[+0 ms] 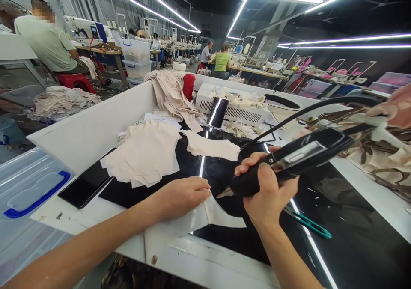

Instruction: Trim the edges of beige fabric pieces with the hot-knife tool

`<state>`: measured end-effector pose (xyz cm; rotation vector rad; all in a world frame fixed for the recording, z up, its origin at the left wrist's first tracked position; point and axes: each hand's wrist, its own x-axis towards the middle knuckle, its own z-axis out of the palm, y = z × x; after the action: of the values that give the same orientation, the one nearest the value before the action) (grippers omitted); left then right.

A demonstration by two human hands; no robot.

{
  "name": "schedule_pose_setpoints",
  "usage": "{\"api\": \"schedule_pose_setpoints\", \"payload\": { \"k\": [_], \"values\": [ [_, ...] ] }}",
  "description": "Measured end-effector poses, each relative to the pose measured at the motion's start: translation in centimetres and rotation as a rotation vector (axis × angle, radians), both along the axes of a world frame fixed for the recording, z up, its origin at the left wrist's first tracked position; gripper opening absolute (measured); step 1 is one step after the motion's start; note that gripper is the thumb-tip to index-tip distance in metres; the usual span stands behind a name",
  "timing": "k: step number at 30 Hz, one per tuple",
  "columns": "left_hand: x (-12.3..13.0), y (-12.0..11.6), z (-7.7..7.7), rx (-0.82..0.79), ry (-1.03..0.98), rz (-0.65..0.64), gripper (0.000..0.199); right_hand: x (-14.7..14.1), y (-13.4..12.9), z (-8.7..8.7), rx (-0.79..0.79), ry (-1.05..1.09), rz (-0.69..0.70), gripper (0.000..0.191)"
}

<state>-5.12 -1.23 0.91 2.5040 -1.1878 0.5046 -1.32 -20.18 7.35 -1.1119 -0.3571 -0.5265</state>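
Observation:
My right hand (269, 195) is wrapped round a black corded handheld tool (289, 158) with a silver slide on its side. The tool's pointed metal tip (226, 192) is just above the black tabletop, to the right of my left hand. My left hand (183, 197) has its fingers pressed together on a thin white fabric piece (221, 216), which hangs over the table's front edge; its thumb is hidden. Beyond it are a stack of cream fabric pieces (144, 152) and one separate cream piece (212, 146).
A phone (84, 190) lies at the left, a teal-handled slim tool (310, 224) at the right. Behind stand a black cylinder (218, 112), a white vented box (231, 109) and a red cone (189, 87). Another person's hand (396, 105) holds pale scraps near the cord.

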Motion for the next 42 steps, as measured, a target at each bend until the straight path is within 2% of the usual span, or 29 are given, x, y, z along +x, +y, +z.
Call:
{"api": "schedule_pose_setpoints", "payload": {
  "k": [7,24,34,42],
  "values": [
    [-0.4,-1.2,-0.2,-0.026,0.055,-0.089,0.015,-0.4,-0.7,0.0,0.001,0.013,-0.008,0.04],
    [-0.9,-0.7,-0.2,-0.015,0.042,-0.096,0.022,-0.9,0.1,-1.2,-0.029,-0.014,0.03,0.035],
    [-0.9,-0.3,-0.2,0.008,0.05,-0.094,0.023,-1.7,-1.0,-0.9,-0.034,-0.004,0.001,0.036],
    [-0.9,-0.3,-0.3,0.016,0.035,-0.093,0.023,-1.8,-1.0,-1.5,-0.062,0.016,0.002,0.038]
  ]
}}
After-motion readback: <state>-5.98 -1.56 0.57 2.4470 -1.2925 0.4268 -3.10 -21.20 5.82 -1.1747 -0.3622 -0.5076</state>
